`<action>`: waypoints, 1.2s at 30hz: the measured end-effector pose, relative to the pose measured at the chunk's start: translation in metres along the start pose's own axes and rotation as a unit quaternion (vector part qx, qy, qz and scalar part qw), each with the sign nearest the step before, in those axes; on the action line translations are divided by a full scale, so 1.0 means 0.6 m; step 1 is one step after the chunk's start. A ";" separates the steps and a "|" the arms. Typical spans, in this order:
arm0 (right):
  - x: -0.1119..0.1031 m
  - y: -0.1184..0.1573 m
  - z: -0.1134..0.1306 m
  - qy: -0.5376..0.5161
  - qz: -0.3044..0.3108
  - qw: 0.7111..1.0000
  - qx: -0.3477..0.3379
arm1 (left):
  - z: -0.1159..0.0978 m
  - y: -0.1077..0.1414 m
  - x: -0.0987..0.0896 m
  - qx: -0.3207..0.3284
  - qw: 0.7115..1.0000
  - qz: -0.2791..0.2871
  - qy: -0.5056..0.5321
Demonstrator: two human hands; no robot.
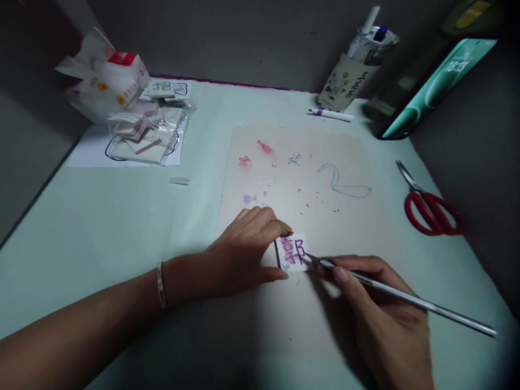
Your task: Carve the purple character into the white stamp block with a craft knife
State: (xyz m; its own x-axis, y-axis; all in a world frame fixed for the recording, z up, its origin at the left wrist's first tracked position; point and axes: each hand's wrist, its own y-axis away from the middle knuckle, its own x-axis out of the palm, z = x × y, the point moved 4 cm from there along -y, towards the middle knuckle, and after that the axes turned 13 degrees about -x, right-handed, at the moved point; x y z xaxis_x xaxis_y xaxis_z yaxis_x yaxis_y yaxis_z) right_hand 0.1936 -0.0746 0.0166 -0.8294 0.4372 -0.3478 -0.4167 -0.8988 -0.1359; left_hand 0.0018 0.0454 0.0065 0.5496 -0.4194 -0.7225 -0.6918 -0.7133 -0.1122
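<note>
A small white square block (pixel 293 252) with purple lettering and a dark left edge lies on a pale sheet (pixel 260 319). My left hand (pixel 247 246) grips the block from the left, fingers at its top edge and thumb at its bottom edge. The index finger bears a tan covering. In my right hand (pixel 369 303) is a slim silver craft knife (pixel 410 298), held like a pen. Its tip meets the lettering on the right part of the block. Small dark crumbs and coloured marks dot the sheet above the hands.
Red-handled scissors (pixel 433 211) lie at the right, below a propped phone (pixel 441 89). A pen cup (pixel 347 78) and a purple-white marker (pixel 331 115) stand and lie at the back. Bagged blocks (pixel 146 135) and a white plastic bag (pixel 109 81) sit back left.
</note>
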 end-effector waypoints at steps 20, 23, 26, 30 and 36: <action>0.022 0.010 0.027 0.038 0.043 0.996 -0.070 | 0.001 0.001 -0.001 0.004 1.000 -0.004 -0.004; 0.021 0.006 0.027 0.043 0.064 0.991 -0.107 | 0.001 0.000 0.000 0.005 1.000 -0.003 -0.003; 0.021 0.005 0.027 0.054 0.091 0.982 -0.157 | 0.001 0.000 0.002 0.004 1.000 0.000 -0.004; 0.028 0.013 0.037 0.068 0.111 0.959 -0.250 | 0.003 0.002 0.002 0.009 1.000 -0.009 -0.006; 0.033 0.021 0.048 0.076 0.094 0.944 -0.306 | 0.005 0.003 0.001 0.014 1.000 -0.011 0.000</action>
State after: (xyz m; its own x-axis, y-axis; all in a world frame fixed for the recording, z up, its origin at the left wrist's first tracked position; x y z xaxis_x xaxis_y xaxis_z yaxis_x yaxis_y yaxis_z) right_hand 0.1612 -0.0762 0.0345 -0.7849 0.3006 -0.5419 0.0638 -0.8306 -0.5531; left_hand -0.0006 0.0452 0.0040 0.5641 -0.4039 -0.7202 -0.6931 -0.7056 -0.1471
